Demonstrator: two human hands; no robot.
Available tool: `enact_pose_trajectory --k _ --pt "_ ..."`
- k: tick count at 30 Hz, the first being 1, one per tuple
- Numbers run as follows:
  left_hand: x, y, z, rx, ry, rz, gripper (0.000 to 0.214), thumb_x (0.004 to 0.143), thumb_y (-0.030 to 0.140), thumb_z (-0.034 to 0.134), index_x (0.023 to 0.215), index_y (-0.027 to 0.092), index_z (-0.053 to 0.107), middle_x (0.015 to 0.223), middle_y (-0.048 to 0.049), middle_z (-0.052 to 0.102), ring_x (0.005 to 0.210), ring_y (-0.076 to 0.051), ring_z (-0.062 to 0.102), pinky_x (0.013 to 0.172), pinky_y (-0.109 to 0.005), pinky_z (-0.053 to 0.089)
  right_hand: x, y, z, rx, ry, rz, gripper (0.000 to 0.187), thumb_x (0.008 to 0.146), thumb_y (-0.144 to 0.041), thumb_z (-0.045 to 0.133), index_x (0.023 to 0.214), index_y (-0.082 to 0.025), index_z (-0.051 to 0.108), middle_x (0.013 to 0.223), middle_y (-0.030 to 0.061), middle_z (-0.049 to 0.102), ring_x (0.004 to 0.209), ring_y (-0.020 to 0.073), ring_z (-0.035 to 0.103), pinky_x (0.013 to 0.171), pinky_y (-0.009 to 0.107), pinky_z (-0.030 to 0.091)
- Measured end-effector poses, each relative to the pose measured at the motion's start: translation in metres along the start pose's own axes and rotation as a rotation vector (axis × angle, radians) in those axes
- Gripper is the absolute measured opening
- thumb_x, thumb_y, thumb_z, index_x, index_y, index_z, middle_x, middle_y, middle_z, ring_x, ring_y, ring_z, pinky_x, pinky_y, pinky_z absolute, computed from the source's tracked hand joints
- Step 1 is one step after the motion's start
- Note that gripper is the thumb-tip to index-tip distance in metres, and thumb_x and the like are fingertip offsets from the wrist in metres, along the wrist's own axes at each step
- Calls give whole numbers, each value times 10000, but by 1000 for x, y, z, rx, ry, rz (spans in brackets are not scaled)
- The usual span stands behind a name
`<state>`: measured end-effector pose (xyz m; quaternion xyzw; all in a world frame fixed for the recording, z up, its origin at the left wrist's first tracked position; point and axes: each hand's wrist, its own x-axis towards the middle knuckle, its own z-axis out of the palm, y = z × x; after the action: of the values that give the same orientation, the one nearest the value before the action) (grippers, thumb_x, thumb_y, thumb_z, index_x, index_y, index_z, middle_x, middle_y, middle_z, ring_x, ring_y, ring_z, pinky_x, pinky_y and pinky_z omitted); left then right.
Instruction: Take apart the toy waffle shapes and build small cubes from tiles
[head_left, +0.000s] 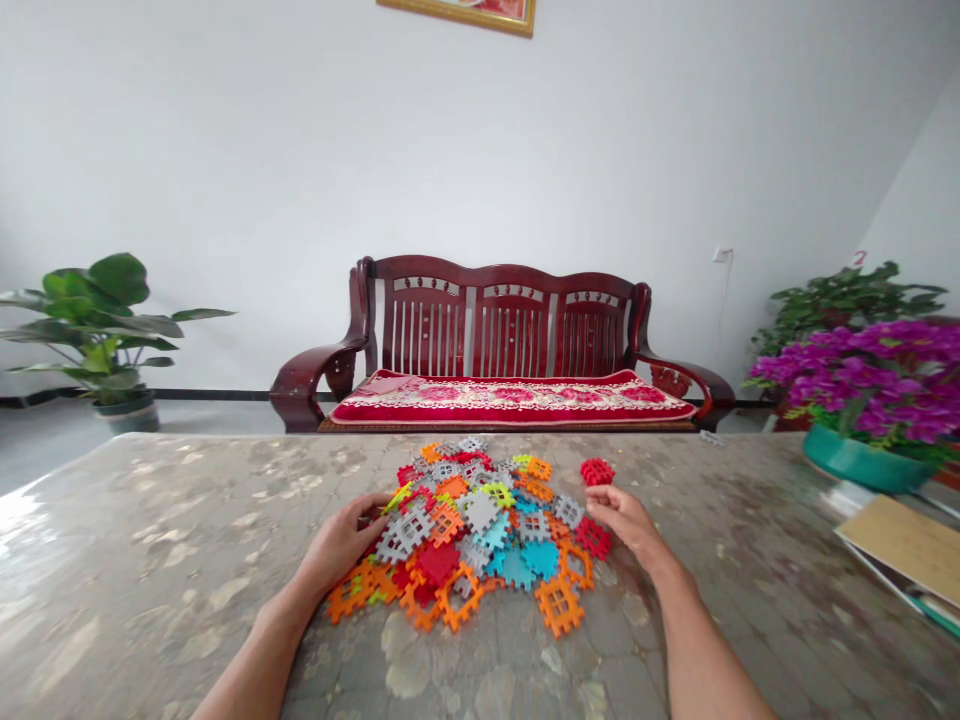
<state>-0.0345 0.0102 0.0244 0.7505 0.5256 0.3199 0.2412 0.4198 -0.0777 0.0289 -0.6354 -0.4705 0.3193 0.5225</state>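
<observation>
A heap of flat plastic interlocking tiles with notched edges (480, 514) lies on the table, in orange, red, grey, blue and yellow-green. At the heap's left edge is my left hand (341, 545), fingers stretched toward a yellow-green tile (397, 497) and apart from the thumb; whether it touches that tile I cannot tell. My right hand (626, 518) is open at the right side, beside a red tile (593, 538) and just below a round red piece (597, 471) that lies apart from the heap. An orange window-like tile (559, 605) is at the heap's front right.
The table (187, 600) has a shiny patterned cover. A teal pot of purple flowers (870, 455) and a stack of books or papers (911, 545) stand at the right. Behind is a wooden bench (495, 275) with a red cushion (517, 400); a potted plant (124, 410) is at left.
</observation>
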Motion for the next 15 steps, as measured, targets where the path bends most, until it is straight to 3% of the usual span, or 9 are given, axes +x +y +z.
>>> enact_pose_trajectory --k 4,9,15 --pt "0 1 -1 -7 -16 2 456 783 469 526 1111 194 685 922 -31 738 847 -213 669 785 -295 508 1 8 -11 -79 -92 44 473 490 -246 741 956 -180 695 806 -2 665 733 164 622 687 289 493" --pt "0 4 -2 -13 -7 -12 473 759 487 537 1098 196 691 908 -30 743 851 -221 672 802 -305 513 1 8 -9 -174 -235 64 455 512 -144 642 964 -182 679 680 -56 612 598 121 562 560 233 417" --pt "1 1 0 -39 -1 -12 455 751 487 556 1072 201 704 955 -30 751 859 -221 678 801 -296 518 4 11 -7 -293 -227 61 435 542 -117 563 962 -170 665 591 -68 586 537 111 521 520 219 348"
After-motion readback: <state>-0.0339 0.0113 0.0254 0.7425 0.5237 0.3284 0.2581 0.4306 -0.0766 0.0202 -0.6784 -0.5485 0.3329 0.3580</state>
